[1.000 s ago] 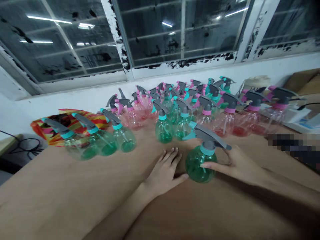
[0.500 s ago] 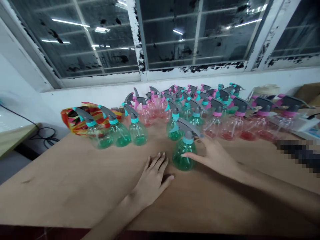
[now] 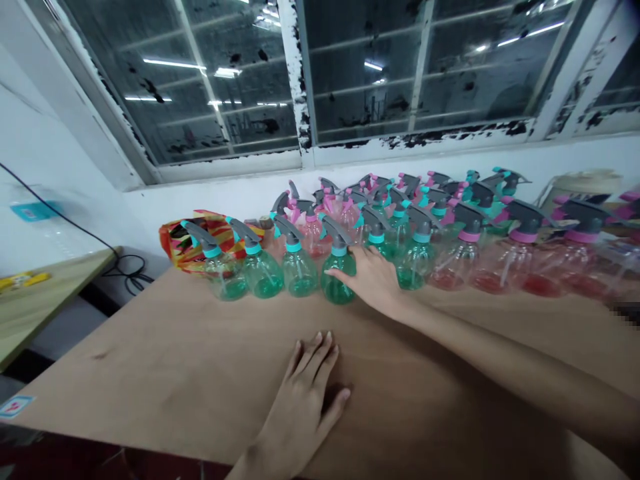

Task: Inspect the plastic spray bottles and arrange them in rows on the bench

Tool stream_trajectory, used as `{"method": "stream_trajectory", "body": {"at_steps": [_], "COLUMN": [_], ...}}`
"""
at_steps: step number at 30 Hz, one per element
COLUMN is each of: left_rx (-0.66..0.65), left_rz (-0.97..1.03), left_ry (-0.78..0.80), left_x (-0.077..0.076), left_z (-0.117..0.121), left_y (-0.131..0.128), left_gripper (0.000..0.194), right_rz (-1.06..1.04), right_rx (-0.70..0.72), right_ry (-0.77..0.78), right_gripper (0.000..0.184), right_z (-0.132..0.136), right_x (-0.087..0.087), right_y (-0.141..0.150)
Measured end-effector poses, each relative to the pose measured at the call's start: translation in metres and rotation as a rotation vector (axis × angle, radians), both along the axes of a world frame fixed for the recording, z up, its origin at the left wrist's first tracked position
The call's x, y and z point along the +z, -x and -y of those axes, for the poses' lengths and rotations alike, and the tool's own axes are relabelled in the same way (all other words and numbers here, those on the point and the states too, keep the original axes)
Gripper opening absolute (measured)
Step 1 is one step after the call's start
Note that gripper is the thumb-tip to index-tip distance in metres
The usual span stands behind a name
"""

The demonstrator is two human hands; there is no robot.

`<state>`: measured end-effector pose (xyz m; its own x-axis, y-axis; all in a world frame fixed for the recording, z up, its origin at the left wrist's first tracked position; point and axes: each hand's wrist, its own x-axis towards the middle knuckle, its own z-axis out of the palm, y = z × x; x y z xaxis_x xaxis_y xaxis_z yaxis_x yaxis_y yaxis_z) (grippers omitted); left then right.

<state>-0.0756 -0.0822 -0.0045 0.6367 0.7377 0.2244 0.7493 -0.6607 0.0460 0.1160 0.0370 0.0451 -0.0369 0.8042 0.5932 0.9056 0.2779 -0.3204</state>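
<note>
One green spray bottle (image 3: 337, 289) gripped upright by right hand (image 3: 376, 280), just beside a teal-collared neighbour bottle (image 3: 301, 272); left hand (image 3: 304, 400) palm-down on table (image 3: 200, 373), holding nothing. Sideways push could tip the neighbour bottle.

Brown table (image 3: 175, 367) with green spray bottles (image 3: 263, 277) and pink spray bottles (image 3: 493, 270)

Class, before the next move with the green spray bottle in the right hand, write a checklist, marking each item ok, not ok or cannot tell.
1. Green spray bottle upright: ok.
2. Right hand free: not ok, it is gripping that bottle.
3. Left hand apart from the bottles: ok, palm down on the table.
4. Three green bottles to its left upright: ok.
5. Sprayer head screwed tight: cannot tell.
</note>
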Motion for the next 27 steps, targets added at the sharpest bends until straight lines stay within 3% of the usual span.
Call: {"method": "stream_trajectory", "body": {"at_steps": [11,16,22,27], "left_rx": [0.002,-0.003,-0.008,-0.009], "left_rz": [0.003,0.019,0.008,-0.020], "left_ry": [0.010,0.007,-0.009,-0.062], "left_x": [-0.004,0.000,-0.002,-0.004], "left_z": [-0.002,-0.001,-0.003,-0.003], "left_y": [0.002,0.002,0.004,0.005], "left_gripper": [0.052,0.052,0.055,0.054], "right_rz": [0.022,-0.022,-0.082,-0.150], "right_rx": [-0.032,0.026,0.044,-0.057], "right_ry": [0.087,0.056,-0.023,-0.041], "right_gripper": [0.063,0.065,0.040,0.044], "right_z": [-0.019,-0.009,0.025,0.026], "right_x": [0.006,0.003,0.001,-0.001], "right_y": [0.005,0.003,-0.039,-0.075]}}
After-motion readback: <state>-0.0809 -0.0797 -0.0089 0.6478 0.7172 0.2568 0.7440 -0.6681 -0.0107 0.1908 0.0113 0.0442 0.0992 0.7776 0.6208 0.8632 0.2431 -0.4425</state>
